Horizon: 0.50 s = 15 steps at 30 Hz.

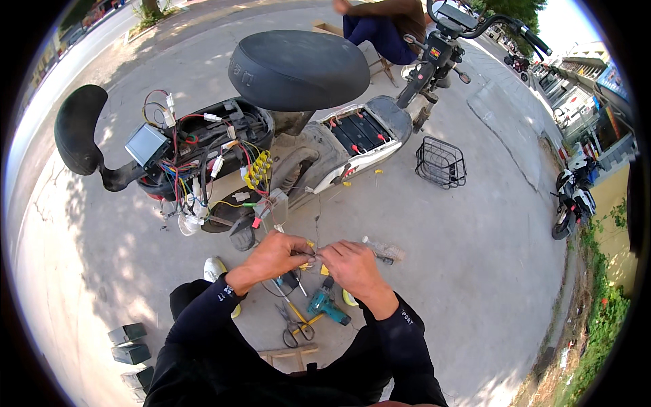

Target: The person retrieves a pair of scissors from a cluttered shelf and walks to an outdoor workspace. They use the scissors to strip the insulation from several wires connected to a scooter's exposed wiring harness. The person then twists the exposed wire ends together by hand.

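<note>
My left hand (271, 259) and my right hand (354, 268) meet in front of me, fingertips pinched together. Between them is something thin and dark, too small to name. Just beyond stands an electric scooter with its black seat (298, 71) tipped up. Its rear is opened, showing a tangle of coloured wires with white connectors (217, 165), a silver box (147, 144) and a yellow terminal block (258, 169). Black batteries (357, 130) sit in the footboard. Under my hands lie a teal cordless drill (329, 306) and scissors (298, 333).
A black wire basket (441, 163) stands on the pavement to the right. A clear plastic bottle (385, 249) lies beyond my right hand. Dark blocks (131, 353) sit at lower left. Another person (383, 30) sits behind the scooter. A motorbike (575, 197) is parked far right.
</note>
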Each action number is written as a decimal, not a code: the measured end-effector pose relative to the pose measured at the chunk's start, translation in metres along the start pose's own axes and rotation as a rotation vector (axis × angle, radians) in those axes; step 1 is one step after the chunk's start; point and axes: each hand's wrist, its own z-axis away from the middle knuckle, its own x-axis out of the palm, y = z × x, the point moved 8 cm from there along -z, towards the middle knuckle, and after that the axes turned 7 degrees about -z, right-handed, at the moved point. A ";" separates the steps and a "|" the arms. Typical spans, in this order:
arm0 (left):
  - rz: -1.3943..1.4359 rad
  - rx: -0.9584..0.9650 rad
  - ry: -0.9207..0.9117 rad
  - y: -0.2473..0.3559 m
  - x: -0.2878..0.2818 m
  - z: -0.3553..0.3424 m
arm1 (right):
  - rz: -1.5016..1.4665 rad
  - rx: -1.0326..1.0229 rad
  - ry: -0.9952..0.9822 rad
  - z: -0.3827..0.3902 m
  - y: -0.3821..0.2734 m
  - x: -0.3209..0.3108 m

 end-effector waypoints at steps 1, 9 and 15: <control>-0.020 -0.004 -0.013 -0.001 0.002 0.000 | -0.004 0.005 -0.005 0.001 0.000 0.000; -0.077 -0.048 0.002 -0.011 0.010 -0.009 | -0.011 0.038 -0.028 0.005 0.008 0.005; -0.147 -0.009 0.030 -0.006 0.012 -0.011 | -0.007 0.044 -0.034 0.004 0.010 0.009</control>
